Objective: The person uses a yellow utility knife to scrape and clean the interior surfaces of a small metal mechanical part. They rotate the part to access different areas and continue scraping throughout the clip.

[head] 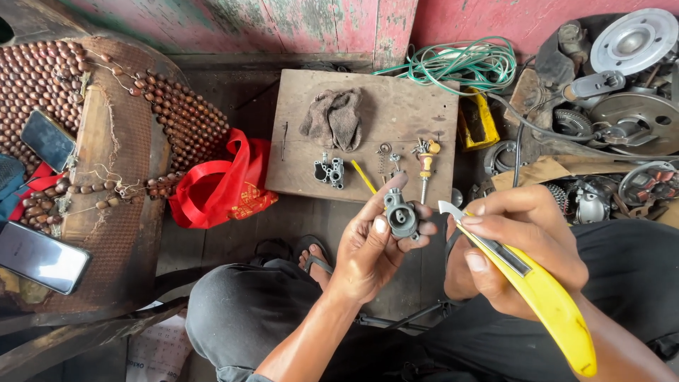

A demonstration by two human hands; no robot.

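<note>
My left hand grips a small grey metal carburetor body, its round bore facing up. To its right, my right hand holds a yellow utility knife; the short blade tip points at the part, a little apart from it. Both hands hover above my lap, just in front of a wooden board. On the board lie a grey metal block part, small springs and screws, and a yellow-handled screwdriver.
A grey rag lies on the board; a red bag sits to its left. Green coiled wire and engine parts crowd the right. A beaded seat cover carries two phones. My sandalled foot shows below.
</note>
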